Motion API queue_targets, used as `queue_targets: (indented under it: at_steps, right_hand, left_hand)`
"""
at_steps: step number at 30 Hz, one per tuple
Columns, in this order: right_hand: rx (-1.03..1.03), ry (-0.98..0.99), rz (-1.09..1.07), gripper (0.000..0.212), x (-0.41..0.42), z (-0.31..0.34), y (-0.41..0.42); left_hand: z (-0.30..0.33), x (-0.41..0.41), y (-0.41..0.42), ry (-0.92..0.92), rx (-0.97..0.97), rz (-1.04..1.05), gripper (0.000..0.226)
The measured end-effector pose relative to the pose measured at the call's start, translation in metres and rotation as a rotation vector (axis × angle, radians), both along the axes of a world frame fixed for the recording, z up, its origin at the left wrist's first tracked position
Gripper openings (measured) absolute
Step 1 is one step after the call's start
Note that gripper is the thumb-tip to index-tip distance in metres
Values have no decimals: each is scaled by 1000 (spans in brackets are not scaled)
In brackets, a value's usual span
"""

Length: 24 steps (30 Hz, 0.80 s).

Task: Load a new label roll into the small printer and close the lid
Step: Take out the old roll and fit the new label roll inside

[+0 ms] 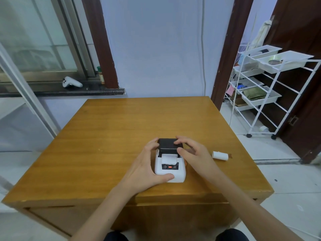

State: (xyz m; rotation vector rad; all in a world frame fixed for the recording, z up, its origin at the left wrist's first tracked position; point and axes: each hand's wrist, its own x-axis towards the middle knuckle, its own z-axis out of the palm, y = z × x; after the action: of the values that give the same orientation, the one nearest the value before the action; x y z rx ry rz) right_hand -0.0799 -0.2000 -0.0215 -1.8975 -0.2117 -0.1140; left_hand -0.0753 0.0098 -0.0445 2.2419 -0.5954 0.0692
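Note:
A small white printer [175, 173] sits on the wooden table [107, 136] near its front edge. Its black lid [168, 145] is tilted up at the back, and white label paper [168, 158] shows in the bay beneath. My left hand [147, 169] wraps the printer's left side, thumb on the front corner and fingertips at the lid's left edge. My right hand [192, 152] rests its fingertips on the lid's top right. A white label roll [220, 155] lies on the table to the right of the printer, apart from both hands.
A white wire rack [271, 84] with trays stands on the floor to the right of the table. A white game controller [71, 82] lies on the dark window sill at the back left. A wall rises behind the table's far edge.

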Motion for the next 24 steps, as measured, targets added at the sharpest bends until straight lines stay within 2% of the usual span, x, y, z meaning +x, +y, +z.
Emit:
queue_targets:
  at_steps: [2,7,10,12,15,17,21,24]
  right_hand:
    - [-3,-8,-1,22,-2,-1,0]
    - [68,17,3,20,-2,-5,-1]
    - [104,41,-3,18,1,-7,-2]
    - [132,83,9,21,3,-9,-3]
    - [213,198,20,40,6,-12,-6]
    - [199,253,45,48,8,-11,-9]
    - [154,312,82,50,12,-6,-13]
    - [121,295,113,51,13,-4,-15]
  left_hand:
    - [-1,2,0,4,9,-2,105]
    - [-3,6,1,-60,87,-43,83]
    - [-4,7,1,-45,83,-40,79]
    - [-4,8,1,-20,88,-47,80]
    - [-3,7,0,48,110,-78,85]
    - [-3,6,0,84,132,-95,90]
    - [-4,6,-2,112,133,-64,104]
    - [-3,5,-4,116,123,-55,104]
